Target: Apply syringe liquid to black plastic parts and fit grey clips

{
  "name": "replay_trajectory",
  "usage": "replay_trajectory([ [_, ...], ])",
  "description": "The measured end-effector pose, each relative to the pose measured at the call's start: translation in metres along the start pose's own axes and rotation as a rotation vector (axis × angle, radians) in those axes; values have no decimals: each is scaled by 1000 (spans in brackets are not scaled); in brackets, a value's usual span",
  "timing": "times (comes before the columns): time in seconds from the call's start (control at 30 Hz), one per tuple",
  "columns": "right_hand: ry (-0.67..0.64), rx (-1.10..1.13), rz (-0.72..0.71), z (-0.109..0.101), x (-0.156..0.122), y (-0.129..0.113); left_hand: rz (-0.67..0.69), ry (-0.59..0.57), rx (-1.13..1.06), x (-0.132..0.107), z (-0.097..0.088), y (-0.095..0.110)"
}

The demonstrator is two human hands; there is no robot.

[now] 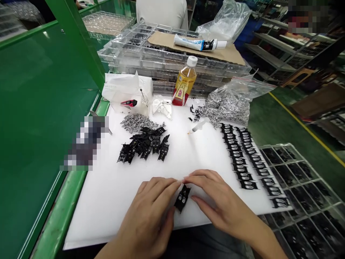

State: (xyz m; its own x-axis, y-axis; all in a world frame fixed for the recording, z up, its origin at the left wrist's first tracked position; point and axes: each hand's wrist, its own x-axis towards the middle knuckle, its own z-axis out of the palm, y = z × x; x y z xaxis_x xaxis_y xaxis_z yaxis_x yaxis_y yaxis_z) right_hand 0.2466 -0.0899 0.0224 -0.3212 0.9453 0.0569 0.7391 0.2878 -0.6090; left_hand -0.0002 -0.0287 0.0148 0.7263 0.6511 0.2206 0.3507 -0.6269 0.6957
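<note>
Fingers [172, 185] of my left hand [151, 219] & right hand [223, 205] both pinch one small black plastic clip [182, 198], glossy, angular, over the smooth white counter [107, 194] nr its front edge.

A green table [40, 108] with a slanting green post [75, 39] fills the frame's left. At right, dark green floor [283, 126] bears a yellow line [304, 127]; metal shelving [272, 39] stands upper right.
</note>
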Motion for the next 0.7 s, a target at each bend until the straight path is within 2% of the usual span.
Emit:
replay_trajectory([
  [0.1, 38, -28, -80, -2, 1, 4, 37, 55, -53, -2, -2, -3],
  [0.3, 89, -13, -93, 0, -2, 13, 110, 154, 20, -5, 7, -8],
  [0.7, 176, 55, -132, 6, 2, 18, 55, 202, 116, 0, 10, -10],
])
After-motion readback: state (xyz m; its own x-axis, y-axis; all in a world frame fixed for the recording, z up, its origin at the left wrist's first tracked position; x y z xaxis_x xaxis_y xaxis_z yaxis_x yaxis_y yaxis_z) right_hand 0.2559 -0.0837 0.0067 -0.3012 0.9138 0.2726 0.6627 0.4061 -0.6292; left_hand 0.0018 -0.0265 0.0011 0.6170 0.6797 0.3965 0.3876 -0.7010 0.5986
